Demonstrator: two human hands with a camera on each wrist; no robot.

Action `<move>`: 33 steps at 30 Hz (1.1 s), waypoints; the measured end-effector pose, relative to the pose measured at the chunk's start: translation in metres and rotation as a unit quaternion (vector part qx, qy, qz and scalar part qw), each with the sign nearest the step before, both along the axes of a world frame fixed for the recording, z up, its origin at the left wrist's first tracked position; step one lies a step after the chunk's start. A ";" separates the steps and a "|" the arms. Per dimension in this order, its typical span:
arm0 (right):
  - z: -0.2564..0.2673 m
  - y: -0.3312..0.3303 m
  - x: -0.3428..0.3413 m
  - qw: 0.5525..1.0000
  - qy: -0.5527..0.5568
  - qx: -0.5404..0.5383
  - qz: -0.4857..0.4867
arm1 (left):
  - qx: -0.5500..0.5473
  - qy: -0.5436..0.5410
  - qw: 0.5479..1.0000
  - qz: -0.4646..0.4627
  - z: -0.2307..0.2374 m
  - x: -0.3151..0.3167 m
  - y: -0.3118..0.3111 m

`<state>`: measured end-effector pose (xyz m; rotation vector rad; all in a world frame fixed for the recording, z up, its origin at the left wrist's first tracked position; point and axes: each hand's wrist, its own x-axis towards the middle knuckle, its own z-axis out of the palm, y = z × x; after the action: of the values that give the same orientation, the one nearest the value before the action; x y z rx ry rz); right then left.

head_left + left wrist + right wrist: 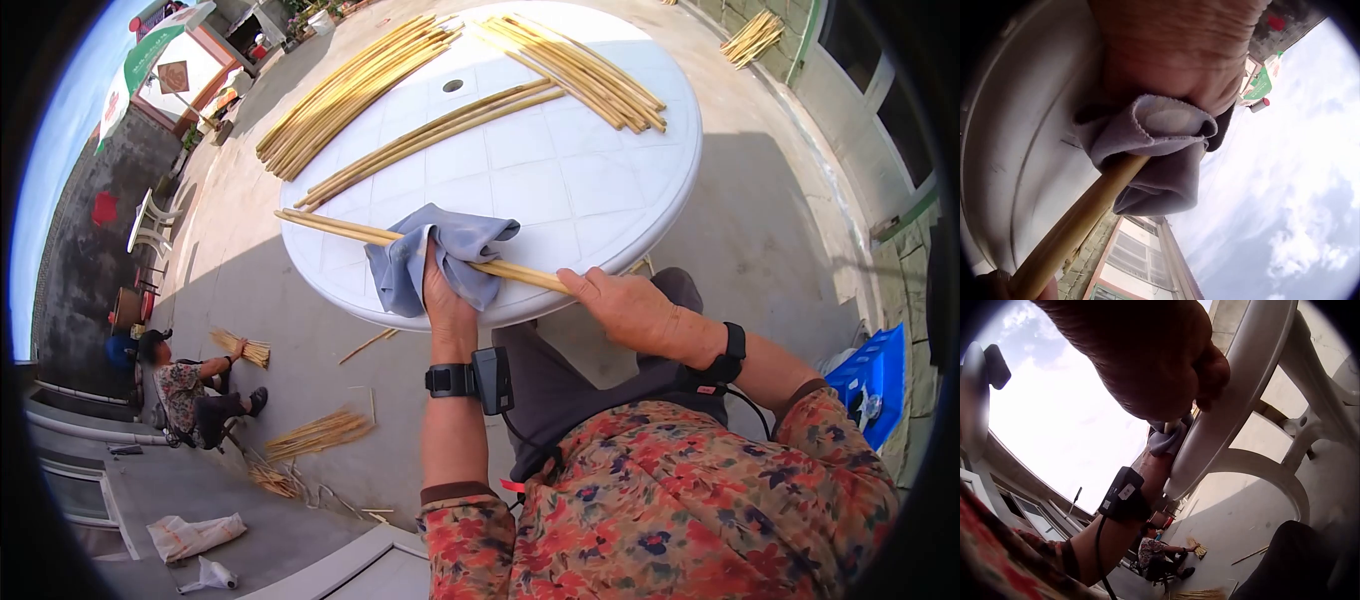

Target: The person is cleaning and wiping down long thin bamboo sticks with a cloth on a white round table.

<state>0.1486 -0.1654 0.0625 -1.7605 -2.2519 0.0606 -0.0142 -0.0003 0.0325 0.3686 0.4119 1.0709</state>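
I see the left hand point(449, 300) gripping a grey-blue cloth point(400, 272) round a wooden stick point(525, 275) over the worktop point(600, 185); the right hand point(640, 315) holds its near end; probably light, stiff, best steadied there

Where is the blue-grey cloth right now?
In the head view, the cloth is just left of centre, gripped in the left hand over the near part of the white table, left of the right hand.

With left forearm point(454, 440) pointing ahead and right forearm point(776, 379) angled inward, left hand point(448, 302) and right hand point(634, 314) both grip.
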 end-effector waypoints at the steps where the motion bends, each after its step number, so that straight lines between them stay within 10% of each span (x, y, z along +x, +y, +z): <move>1: -0.004 -0.013 0.011 1.000 0.014 0.015 0.012 | -0.002 -0.002 1.000 0.000 0.000 0.000 -0.001; 20: -0.060 -0.257 0.130 0.974 0.089 -0.072 -0.194 | 0.015 -0.044 0.999 0.022 0.000 -0.005 0.011; 28: -0.072 -0.275 0.141 0.950 0.196 -0.047 -0.239 | 0.032 -0.117 0.992 -0.016 0.009 -0.013 -0.003; 33: -0.064 -0.225 0.123 0.861 0.378 -0.036 -0.337 | 0.046 -0.091 0.994 -0.033 -0.006 -0.021 -0.013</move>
<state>0.2713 -0.3905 -0.0011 -1.9856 -1.0416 0.5794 -0.0356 -0.0134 0.0269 0.3610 0.1864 1.0510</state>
